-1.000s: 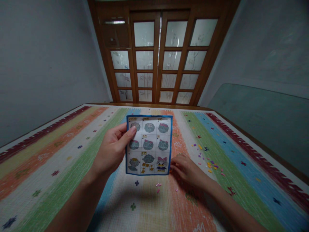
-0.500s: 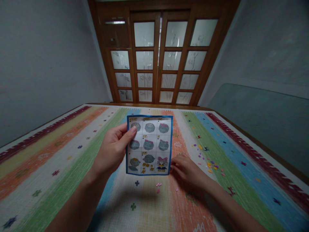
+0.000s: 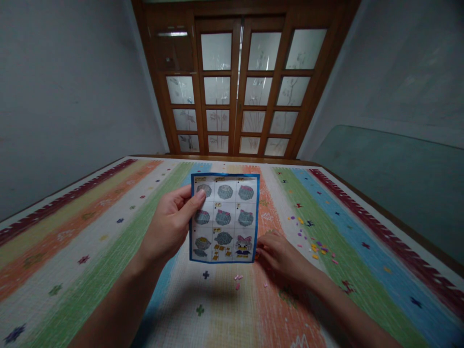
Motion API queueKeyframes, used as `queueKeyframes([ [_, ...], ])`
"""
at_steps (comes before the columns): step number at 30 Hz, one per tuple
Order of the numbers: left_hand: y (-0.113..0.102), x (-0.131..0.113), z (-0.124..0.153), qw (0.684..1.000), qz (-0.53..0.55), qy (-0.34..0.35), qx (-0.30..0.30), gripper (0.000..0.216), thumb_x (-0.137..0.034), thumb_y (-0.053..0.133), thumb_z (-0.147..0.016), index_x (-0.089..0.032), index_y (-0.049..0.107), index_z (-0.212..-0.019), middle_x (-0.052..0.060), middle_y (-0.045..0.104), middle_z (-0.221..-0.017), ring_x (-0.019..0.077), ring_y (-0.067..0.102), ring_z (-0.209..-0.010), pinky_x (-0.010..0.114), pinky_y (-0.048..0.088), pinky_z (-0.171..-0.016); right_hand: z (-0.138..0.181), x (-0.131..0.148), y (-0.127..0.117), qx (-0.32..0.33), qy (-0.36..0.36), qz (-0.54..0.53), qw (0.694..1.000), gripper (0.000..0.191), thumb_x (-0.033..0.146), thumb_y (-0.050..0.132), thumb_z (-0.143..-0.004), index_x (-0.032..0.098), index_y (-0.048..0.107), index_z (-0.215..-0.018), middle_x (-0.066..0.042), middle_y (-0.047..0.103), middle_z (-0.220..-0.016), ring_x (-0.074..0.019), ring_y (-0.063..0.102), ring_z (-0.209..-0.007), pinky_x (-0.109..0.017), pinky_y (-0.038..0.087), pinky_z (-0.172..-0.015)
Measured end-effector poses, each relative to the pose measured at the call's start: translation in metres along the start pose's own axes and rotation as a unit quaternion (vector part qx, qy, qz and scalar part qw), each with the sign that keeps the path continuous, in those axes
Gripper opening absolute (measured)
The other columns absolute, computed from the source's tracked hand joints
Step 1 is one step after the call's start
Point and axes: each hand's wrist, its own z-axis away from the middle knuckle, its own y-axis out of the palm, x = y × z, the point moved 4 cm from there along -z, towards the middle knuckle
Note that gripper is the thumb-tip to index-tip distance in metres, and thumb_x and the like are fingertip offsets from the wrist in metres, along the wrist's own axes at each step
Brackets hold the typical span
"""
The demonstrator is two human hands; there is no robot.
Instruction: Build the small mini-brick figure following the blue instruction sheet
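Note:
A blue-edged instruction sheet (image 3: 224,220), printed with a grid of building-step pictures, is held upright above the table. My left hand (image 3: 172,220) grips its left edge, thumb on the front and fingers behind. Close by the sheet's lower right corner is my right hand (image 3: 281,253), its fingers curled together and their tips partly hidden by the sheet. Whether it pinches the corner or a small piece I cannot make out. Small pink bricks (image 3: 238,279) lie on the cloth below the sheet.
Several loose yellow, purple and pink bricks (image 3: 319,249) are scattered right of my right hand. A striped, patterned tablecloth (image 3: 119,251) covers the table. Beyond its far edge stand wooden doors with glass panes (image 3: 237,87). A pale green panel (image 3: 391,169) leans at the right wall.

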Motion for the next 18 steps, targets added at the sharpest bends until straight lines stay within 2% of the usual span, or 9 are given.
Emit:
queueKeyframes([
  [18,-0.0008,0.0014,-0.0008,1.0,-0.001,0.005,0.004,0.021,-0.033,0.065,-0.077,-0.014,0.068,-0.085,0.003,0.07,-0.068,0.0153,0.064,-0.059,0.023,0.051,-0.054,0.0005,-0.0025,0.0024,-0.013,-0.012,0.006,1.0,0.018,0.022,0.047,-0.091,0.018,0.065,-0.088,-0.008,0.069,-0.087,-0.02,0.059,-0.083,-0.035,0.041,-0.081],
])
